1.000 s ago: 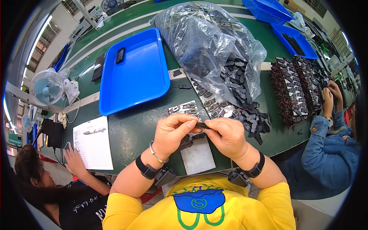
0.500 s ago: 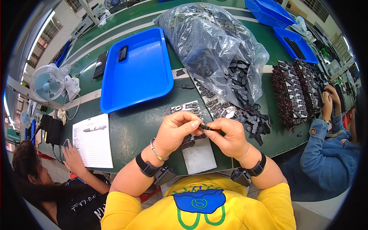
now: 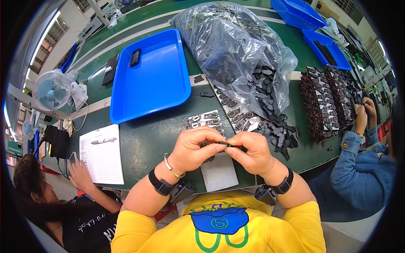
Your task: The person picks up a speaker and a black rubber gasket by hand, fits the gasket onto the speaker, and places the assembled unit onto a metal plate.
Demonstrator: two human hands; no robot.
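Observation:
My left hand (image 3: 194, 148) and my right hand (image 3: 249, 151) meet over the green table's (image 3: 147, 143) near edge, both pinching one small black part (image 3: 223, 144) between their fingertips. Under the hands lies a grey rectangular pad (image 3: 219, 172). Just beyond my fingers sit rows of small black-and-white parts (image 3: 204, 121). To the right is a loose heap of black parts (image 3: 276, 126) spilling from a clear plastic bag (image 3: 236, 50).
A blue tray (image 3: 154, 84) with one black part stands beyond my left hand. A paper sheet with a pen (image 3: 101, 154) lies left. People sit at the left (image 3: 80, 177) and right (image 3: 363, 122). A small fan (image 3: 50, 90) and more blue trays (image 3: 327, 46) stand farther off.
My hands stay joined on the small black part, with slight finger shifts. The view has moved a little, so the hands sit marginally lower on the table.

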